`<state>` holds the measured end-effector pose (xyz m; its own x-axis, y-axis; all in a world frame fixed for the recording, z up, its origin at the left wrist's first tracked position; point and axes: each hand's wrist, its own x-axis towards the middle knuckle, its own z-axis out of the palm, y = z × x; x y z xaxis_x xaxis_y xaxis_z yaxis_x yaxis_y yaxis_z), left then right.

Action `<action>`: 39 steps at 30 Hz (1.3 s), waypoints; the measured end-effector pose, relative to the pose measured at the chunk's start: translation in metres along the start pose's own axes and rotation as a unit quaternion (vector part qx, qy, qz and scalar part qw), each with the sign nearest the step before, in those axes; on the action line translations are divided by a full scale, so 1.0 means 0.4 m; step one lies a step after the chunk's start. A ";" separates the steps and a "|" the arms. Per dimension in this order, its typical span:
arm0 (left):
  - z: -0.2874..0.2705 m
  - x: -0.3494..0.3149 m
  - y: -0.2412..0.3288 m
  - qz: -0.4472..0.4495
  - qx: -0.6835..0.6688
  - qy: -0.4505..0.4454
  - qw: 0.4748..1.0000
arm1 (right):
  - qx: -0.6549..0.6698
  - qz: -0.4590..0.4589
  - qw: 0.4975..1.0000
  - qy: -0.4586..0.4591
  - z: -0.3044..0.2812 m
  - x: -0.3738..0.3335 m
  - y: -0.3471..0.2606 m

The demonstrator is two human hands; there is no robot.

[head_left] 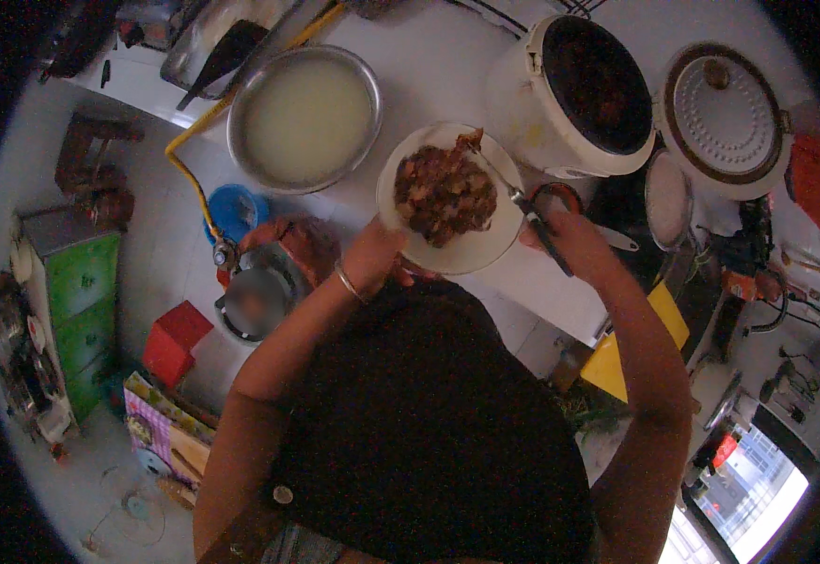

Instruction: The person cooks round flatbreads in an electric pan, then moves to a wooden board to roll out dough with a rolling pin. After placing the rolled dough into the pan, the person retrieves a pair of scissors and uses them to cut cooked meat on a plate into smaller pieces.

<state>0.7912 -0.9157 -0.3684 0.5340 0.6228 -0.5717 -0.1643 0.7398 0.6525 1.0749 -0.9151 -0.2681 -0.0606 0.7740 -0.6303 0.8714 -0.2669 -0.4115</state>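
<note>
A round pale plate heaped with dark brown cooked chunks, likely meat, is in front of my body. My left hand is closed on its near left rim, its fingers partly hidden beneath. In my right hand is a metal serving utensil with a black handle. The utensil's head reaches over the plate's far right edge, at a browned piece; its exact shape is unclear. Just beyond the plate to the right stands an uncovered white cooker with a dark inside, where brown food shows dimly.
The cooker's round lid lies to its right. A wide steel bowl of cloudy pale liquid stands at the far left, near a yellow hose running to a reddish cylinder. A yellow panel is beside my right forearm.
</note>
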 end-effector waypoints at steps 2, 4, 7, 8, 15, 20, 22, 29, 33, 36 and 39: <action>0.004 -0.004 0.016 -0.018 0.025 0.010 0.999 | 0.085 0.002 0.996 -0.036 -0.003 -0.009 0.016; -0.004 -0.004 0.022 -0.025 0.024 0.004 0.999 | 0.199 0.006 0.978 -0.060 0.018 -0.010 0.071; -0.062 0.022 -0.039 0.058 0.090 -0.053 0.993 | 0.373 0.047 0.918 -0.124 0.037 -0.033 0.108; -0.092 0.029 -0.068 0.136 0.186 -0.083 0.970 | 0.467 0.025 0.871 -0.154 0.032 -0.048 0.085; -0.040 0.011 -0.006 -0.021 0.040 0.000 0.999 | 0.562 -0.223 0.754 -0.258 0.049 -0.118 0.059; -0.033 0.020 -0.008 -0.046 0.070 0.029 0.996 | 0.554 -0.142 0.763 -0.301 -0.020 -0.183 -0.029; -0.079 0.010 -0.046 -0.037 0.093 0.044 0.994 | 0.531 -0.126 0.773 -0.323 -0.053 -0.207 -0.081; -0.037 0.035 -0.012 -0.019 0.081 -0.023 0.996 | 0.331 -0.428 0.773 -0.332 -0.103 -0.189 -0.102; -0.117 0.019 -0.105 0.038 0.207 0.033 0.977 | 0.257 -0.439 0.792 -0.337 -0.119 -0.151 -0.097; -0.058 0.010 -0.050 -0.042 0.082 0.093 0.991 | 0.224 -0.421 0.817 -0.325 -0.153 -0.164 -0.108; -0.060 0.004 -0.031 -0.077 0.064 0.123 0.987 | 0.205 -0.451 0.822 -0.282 -0.134 -0.145 -0.093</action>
<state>0.7743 -0.9180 -0.3892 0.3245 0.5596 -0.7626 0.0182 0.8024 0.5965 1.0722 -0.9195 -0.1809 -0.9082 0.4056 -0.1035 0.1172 0.0090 -0.9931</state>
